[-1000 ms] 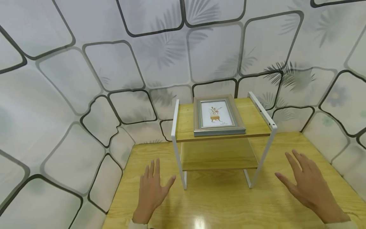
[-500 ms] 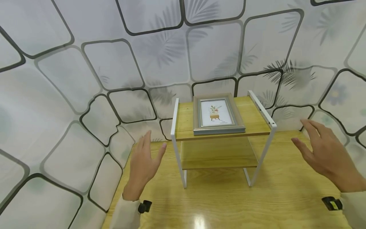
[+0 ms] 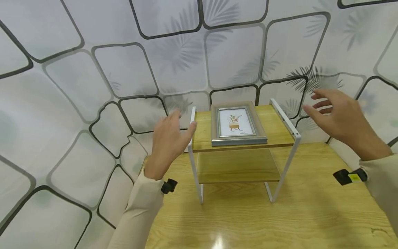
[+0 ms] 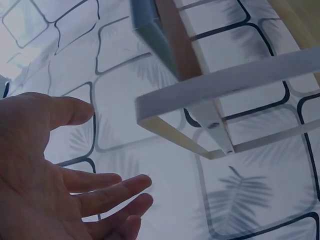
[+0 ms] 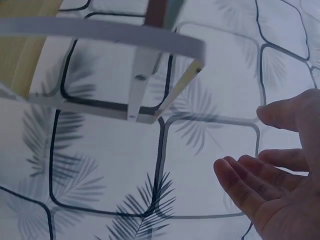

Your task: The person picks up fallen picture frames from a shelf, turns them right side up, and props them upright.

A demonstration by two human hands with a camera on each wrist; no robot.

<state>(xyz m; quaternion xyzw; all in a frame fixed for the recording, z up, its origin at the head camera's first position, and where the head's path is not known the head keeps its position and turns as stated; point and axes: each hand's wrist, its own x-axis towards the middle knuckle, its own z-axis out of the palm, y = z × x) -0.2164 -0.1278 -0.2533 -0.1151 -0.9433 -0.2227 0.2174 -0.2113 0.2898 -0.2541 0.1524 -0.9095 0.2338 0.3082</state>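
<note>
A small two-tier shelf [image 3: 239, 166] with wooden boards and white metal side frames stands in the middle of the head view. On its top board lies a picture frame [image 3: 237, 140], face up, with a plant drawing inside. My left hand [image 3: 169, 141] is beside the shelf's left side, thumb apart from the fingers, holding nothing. In the left wrist view a gap shows between that hand and the white side frame [image 4: 225, 82]. Off to the right and above the shelf, my right hand [image 3: 340, 116] holds nothing, its fingers loosely bent. The right wrist view shows it apart from the side frame [image 5: 100, 30].
The shelf stands on a wood-grain surface [image 3: 248, 221]. Behind it and at both sides hangs patterned cloth [image 3: 177, 65] with dark rounded outlines and leaf prints. The back of the shelf is close to this cloth.
Both hands have risen from low in front of the shelf to the height of its top board, beside its two sides. The shelf and picture frame have stayed put.
</note>
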